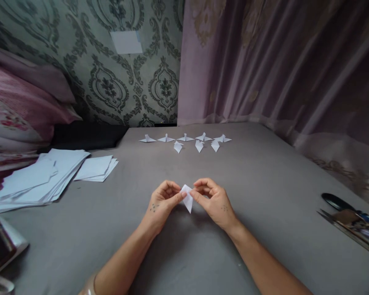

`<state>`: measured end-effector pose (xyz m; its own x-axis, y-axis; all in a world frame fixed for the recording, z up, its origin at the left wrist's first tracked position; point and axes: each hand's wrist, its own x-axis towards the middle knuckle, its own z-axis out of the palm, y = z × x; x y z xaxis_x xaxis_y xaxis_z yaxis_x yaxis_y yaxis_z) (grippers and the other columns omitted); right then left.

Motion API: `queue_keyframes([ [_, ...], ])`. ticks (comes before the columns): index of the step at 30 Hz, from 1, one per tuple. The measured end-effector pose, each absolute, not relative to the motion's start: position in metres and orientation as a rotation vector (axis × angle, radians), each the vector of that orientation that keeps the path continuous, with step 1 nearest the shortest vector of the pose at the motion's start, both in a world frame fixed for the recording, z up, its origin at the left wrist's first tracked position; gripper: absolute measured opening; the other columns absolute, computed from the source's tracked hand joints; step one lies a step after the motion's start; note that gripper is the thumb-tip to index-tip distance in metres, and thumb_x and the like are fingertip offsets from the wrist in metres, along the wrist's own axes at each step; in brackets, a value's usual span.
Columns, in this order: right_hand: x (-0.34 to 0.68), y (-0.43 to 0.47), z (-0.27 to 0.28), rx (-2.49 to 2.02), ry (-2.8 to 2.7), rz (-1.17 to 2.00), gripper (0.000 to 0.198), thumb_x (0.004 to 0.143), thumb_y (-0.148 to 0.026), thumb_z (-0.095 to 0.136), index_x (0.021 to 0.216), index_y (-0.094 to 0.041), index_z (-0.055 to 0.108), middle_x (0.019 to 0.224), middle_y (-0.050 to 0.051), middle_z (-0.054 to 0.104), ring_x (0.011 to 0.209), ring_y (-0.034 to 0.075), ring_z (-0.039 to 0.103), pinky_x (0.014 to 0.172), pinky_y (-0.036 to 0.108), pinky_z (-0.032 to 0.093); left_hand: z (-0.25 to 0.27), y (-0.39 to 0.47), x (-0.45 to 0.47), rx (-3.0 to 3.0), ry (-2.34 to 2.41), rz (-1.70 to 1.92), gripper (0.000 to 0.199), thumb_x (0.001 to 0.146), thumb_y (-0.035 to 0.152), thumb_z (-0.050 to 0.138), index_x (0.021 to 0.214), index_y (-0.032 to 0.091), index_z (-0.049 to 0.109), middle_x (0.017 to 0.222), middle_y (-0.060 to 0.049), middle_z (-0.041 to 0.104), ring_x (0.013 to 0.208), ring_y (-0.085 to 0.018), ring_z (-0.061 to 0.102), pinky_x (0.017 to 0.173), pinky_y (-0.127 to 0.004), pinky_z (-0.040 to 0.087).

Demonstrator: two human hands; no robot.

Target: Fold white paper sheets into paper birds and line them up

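A small white piece of folded paper (188, 201), kite-shaped with its point down, is held up just above the grey surface. My left hand (165, 198) pinches its left edge between thumb and fingers. On the other edge, my right hand (213, 200) grips it the same way, thumb in front. The fingertips behind the paper are partly hidden. Beyond my hands stands a row of several folded paper figures with spread wings (185, 137). In front of that row lie three smaller folded paper pieces (199, 146).
On the left lie a stack of white sheets (46, 176) and smaller paper squares (95, 168), beside a black flat item (89, 136). Scissors (341, 227) and a dark-handled tool (338, 201) rest at the right. A curtain (233, 69) hangs behind the grey surface (264, 176).
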<state>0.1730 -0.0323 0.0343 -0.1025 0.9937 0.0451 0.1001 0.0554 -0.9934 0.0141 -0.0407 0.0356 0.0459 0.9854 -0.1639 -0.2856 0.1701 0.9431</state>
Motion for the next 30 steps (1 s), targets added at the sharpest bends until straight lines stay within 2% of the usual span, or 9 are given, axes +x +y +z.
queue_keyframes([
  [3,0.175,-0.032,0.032,-1.203,-1.472,1.186,0.021,0.077,-0.031,0.065,0.093,-0.019,0.058,0.076,0.001,0.069,0.073,0.015,0.063,0.074,0.028,0.047,0.035,-0.041,0.013,0.934,1.028,1.142,0.034,0.066,0.029,0.078,0.094,0.018,0.062,0.073,0.002,0.066,0.070,-0.010,0.059,0.069,-0.021,0.044],
  [8,0.175,-0.033,0.031,-1.227,-1.612,1.158,0.017,0.076,-0.027,0.064,0.091,-0.021,0.059,0.074,-0.001,0.066,0.073,0.014,0.061,0.071,0.028,0.046,0.034,-0.040,0.007,1.024,1.075,0.929,0.023,0.070,0.033,0.074,0.078,0.013,0.066,0.071,0.000,0.065,0.064,-0.008,0.055,0.061,-0.018,0.040],
  [13,0.172,-0.031,0.030,-1.176,-1.341,1.366,0.032,0.072,-0.029,0.068,0.100,-0.019,0.055,0.083,0.002,0.066,0.077,0.015,0.061,0.073,0.028,0.047,0.028,-0.036,0.005,0.866,1.066,0.984,0.025,0.065,0.029,0.079,0.072,0.013,0.062,0.062,0.002,0.061,0.056,-0.005,0.052,0.053,-0.015,0.037],
  [17,0.169,-0.031,0.029,-1.123,-1.156,1.523,0.049,0.069,-0.029,0.073,0.112,-0.019,0.051,0.096,0.005,0.068,0.088,0.016,0.063,0.083,0.029,0.045,0.022,-0.035,0.010,0.686,0.965,1.125,0.031,0.061,0.026,0.082,0.070,0.014,0.055,0.066,0.001,0.063,0.063,-0.009,0.059,0.061,-0.018,0.045],
  [21,0.168,-0.033,0.030,-1.051,-0.958,1.662,0.052,0.068,-0.027,0.074,0.114,-0.019,0.049,0.096,0.004,0.070,0.085,0.015,0.064,0.083,0.029,0.045,0.022,-0.039,0.015,0.693,0.934,1.159,0.034,0.060,0.023,0.082,0.076,0.016,0.053,0.068,0.000,0.065,0.066,-0.011,0.063,0.065,-0.021,0.047],
  [26,0.167,-0.032,0.031,-1.083,-1.046,1.524,0.050,0.069,-0.025,0.071,0.113,-0.019,0.048,0.088,0.003,0.070,0.080,0.015,0.065,0.082,0.031,0.046,0.027,-0.043,0.018,0.808,0.984,1.146,0.047,0.061,0.023,0.082,0.101,0.018,0.057,0.077,-0.001,0.068,0.073,-0.013,0.064,0.071,-0.024,0.047],
  [30,0.168,-0.032,0.031,-1.141,-1.273,1.327,0.037,0.071,-0.024,0.066,0.106,-0.017,0.054,0.087,0.005,0.070,0.077,0.016,0.064,0.077,0.032,0.048,0.032,-0.043,0.017,0.888,1.080,1.101,0.031,0.066,0.035,0.077,0.087,0.014,0.067,0.079,-0.004,0.070,0.073,-0.013,0.062,0.069,-0.022,0.045],
])
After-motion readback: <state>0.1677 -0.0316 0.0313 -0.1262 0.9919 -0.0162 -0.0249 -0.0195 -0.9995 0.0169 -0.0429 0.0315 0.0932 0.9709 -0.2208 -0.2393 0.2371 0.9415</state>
